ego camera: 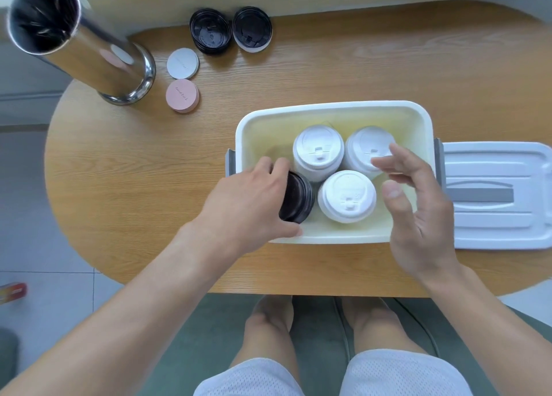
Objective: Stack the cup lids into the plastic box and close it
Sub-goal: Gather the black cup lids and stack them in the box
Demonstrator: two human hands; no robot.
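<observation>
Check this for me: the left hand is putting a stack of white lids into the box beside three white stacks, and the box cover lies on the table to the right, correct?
Not quite. In the head view the left hand grips a stack of black lids, not white. The rest holds: three white stacks stand in the box and the box cover lies to its right.

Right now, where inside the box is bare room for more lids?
Bare floor runs along the far wall of the plastic box and its far-left corner. The near half is crowded: three white lid stacks, and the black stack gripped by the left hand.
</observation>
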